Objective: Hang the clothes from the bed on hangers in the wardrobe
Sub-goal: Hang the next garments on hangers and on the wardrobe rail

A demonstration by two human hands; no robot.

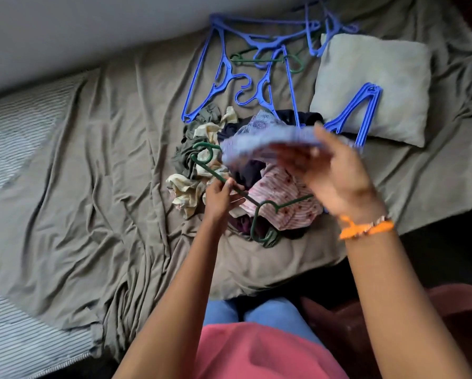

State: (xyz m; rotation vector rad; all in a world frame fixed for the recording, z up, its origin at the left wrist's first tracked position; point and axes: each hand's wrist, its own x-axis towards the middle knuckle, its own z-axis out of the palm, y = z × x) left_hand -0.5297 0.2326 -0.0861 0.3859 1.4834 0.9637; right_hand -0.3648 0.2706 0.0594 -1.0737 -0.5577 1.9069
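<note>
- Wrinkled grey-brown sheet (98, 165) covers the bed; I see a grey pillow (371, 86) at far right.
- Blue hangers (224, 75) lie scattered near the wall, some resting on the pillow.
- Clothes pile (202, 165) sits mid-bed, close to me.
- My left hand (219, 196) grips a green hanger (221, 179) by its arm, over the pile.
- My right hand (336, 176) holds a motion-blurred blue patterned garment (259, 144) raised above the pile; its finger closure I cannot tell exactly.

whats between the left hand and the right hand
In the head view, the clothes pile lies between the left hand and the right hand.
</note>
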